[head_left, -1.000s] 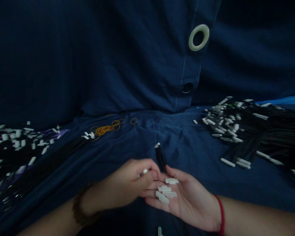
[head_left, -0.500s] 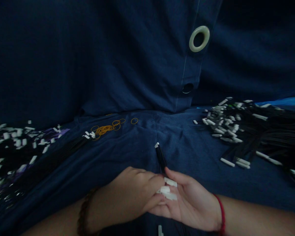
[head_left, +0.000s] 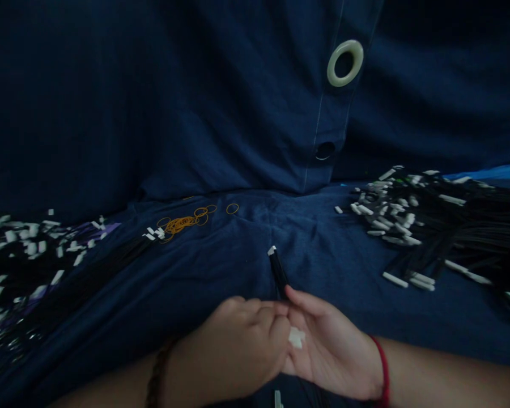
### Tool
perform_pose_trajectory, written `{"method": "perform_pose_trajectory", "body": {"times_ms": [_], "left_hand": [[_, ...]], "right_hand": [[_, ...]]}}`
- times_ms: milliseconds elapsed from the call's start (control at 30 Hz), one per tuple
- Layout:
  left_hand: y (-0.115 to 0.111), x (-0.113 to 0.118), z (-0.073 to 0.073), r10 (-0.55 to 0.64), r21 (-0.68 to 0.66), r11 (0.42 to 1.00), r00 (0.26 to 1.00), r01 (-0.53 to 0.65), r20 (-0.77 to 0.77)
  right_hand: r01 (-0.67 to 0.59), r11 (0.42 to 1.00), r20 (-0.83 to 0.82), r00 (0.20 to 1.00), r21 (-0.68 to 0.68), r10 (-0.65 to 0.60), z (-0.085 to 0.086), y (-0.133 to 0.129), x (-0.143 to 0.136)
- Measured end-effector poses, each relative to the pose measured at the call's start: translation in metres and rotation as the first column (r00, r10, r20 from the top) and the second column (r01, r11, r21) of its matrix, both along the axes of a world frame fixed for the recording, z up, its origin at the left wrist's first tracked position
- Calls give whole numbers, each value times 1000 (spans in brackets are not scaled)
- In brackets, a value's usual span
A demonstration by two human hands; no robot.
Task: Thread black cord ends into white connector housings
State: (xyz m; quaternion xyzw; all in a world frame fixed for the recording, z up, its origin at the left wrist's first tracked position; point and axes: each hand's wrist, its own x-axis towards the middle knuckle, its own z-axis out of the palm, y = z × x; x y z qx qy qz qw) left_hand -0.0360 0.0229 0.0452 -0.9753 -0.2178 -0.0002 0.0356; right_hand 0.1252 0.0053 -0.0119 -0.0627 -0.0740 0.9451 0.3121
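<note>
My right hand (head_left: 323, 345) is palm up, its thumb pressing a bundle of black cords (head_left: 277, 275) with a whitish end that points away from me. Small white end pieces (head_left: 296, 338) lie in that palm. My left hand (head_left: 242, 343) reaches across with curled fingers, touching the right palm and partly covering the white pieces. Exactly how its fingertips grip them is hidden. Below the hands, more white ends (head_left: 277, 398) and thin black cords show at the bottom edge.
Black cords with white ends (head_left: 391, 209) are heaped at the right. Another such heap (head_left: 32, 235) lies at the left, beside a long cord bundle (head_left: 119, 255). Orange rubber bands (head_left: 182, 223) lie on the dark blue cloth (head_left: 221, 255). A blue curtain with ring eyelets (head_left: 335, 76) hangs behind.
My left hand has moved slightly right and its fingers have closed further over the white end pieces, hiding most of them. My right hand and the black bundle stay nearly still.
</note>
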Motion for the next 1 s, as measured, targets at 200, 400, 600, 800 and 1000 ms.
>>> {"method": "perform_pose_trajectory", "body": {"times_ms": [200,400,600,800,1000], "left_hand": [[-4,1,-16,33,-60,998,999,-32,14],[20,-12,26,29,-282,959,999,-35,-24],[85,-47,7,507,-338,843,828,-418,239],[123,-80,-19,499,-242,860,840,-449,215],[128,-102,9,512,-242,848,848,-472,141]], "right_hand": [[-4,999,32,999,36,3,0,-3,0],[-48,981,164,986,188,16,2,-6,1],[-135,980,253,963,146,94,3,-3,2],[-341,628,641,687,699,-341,15,-18,-1],[-883,-226,108,293,412,-950,0,-33,-11]]}}
